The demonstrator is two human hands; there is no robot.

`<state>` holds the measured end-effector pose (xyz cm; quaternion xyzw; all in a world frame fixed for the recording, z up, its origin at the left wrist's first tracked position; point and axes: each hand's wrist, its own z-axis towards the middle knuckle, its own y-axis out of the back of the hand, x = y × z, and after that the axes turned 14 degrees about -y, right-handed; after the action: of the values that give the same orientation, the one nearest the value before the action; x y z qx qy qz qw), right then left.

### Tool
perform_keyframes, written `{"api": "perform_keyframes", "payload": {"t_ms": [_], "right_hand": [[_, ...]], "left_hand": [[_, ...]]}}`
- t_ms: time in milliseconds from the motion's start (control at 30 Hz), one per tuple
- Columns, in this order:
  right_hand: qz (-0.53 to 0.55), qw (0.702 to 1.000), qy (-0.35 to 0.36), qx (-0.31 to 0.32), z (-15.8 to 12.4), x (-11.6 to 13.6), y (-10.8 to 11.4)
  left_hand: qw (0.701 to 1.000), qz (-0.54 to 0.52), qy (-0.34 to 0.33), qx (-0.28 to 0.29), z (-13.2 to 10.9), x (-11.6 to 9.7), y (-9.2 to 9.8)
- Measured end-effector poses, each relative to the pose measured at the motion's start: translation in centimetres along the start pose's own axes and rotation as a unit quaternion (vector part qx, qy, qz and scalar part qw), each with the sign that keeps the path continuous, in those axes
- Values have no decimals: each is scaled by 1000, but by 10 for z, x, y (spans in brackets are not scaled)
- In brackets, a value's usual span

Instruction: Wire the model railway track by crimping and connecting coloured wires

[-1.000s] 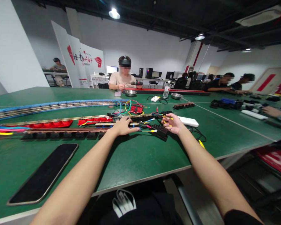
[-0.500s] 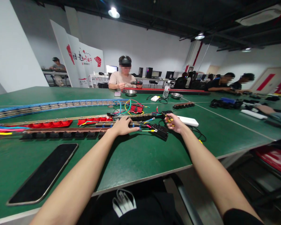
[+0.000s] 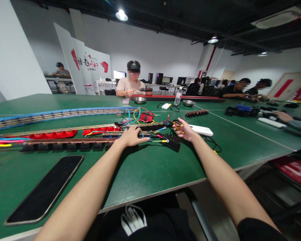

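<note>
My left hand point(image 3: 131, 136) lies across a short blue rail strip with brass-coloured bars point(image 3: 144, 134), its fingers bent over the far side and the thumb along the near side. Wires with ring terminals point(image 3: 167, 141) stick out from the strip's right end. My right hand point(image 3: 187, 131) is closed around a hand tool with yellow and black handles point(image 3: 177, 126). The tool's tip is at the right end of a black rail strip point(image 3: 154, 126); what it touches there is too small to make out. A black block point(image 3: 172, 143) lies below my right hand.
A phone point(image 3: 46, 189) lies at the near left. Red holders point(image 3: 54, 134), brown rails point(image 3: 72, 140) and a curved blue rail point(image 3: 52, 115) spread leftward. A white power strip point(image 3: 202, 130) lies at right. Across the table point(image 3: 145, 174), a person point(image 3: 131, 82) sits near a bottle point(image 3: 178, 97) and metal bowls point(image 3: 139, 100).
My right hand has shifted slightly left and up with the yellow-handled tool, toward the black strip's end. My left hand has stayed in place on the blue strip.
</note>
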<state>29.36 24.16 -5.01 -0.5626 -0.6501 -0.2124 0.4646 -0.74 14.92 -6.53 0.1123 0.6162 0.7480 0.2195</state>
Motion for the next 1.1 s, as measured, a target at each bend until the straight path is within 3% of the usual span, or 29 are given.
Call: {"api": "perform_keyframes", "payload": {"t_ms": [367,567,667,767,900,1000,1100], "right_hand": [[62,988,-139,13,-10,53,9],[-13,988,-153,13,0,58,-1],[-100,986,-136,-4,3,47,-7],[-190,976,-90,-64,6,32,-13],[-338,921,6,-195,12,15,-20],[-424,877,55,-221,16,9,-21],[-451,861,72,-226,17,6,-20]], "left_hand": [[1000,2,-3,-1,1,0,0],[1000,6,5,6,1,0,0],[1000,6,2,4,0,0,1],[1000,8,-1,1,0,-1,2],[1000,4,-5,0,0,-1,1],[1000,8,-3,0,0,-1,1],[1000,9,-1,3,0,-1,2]]}}
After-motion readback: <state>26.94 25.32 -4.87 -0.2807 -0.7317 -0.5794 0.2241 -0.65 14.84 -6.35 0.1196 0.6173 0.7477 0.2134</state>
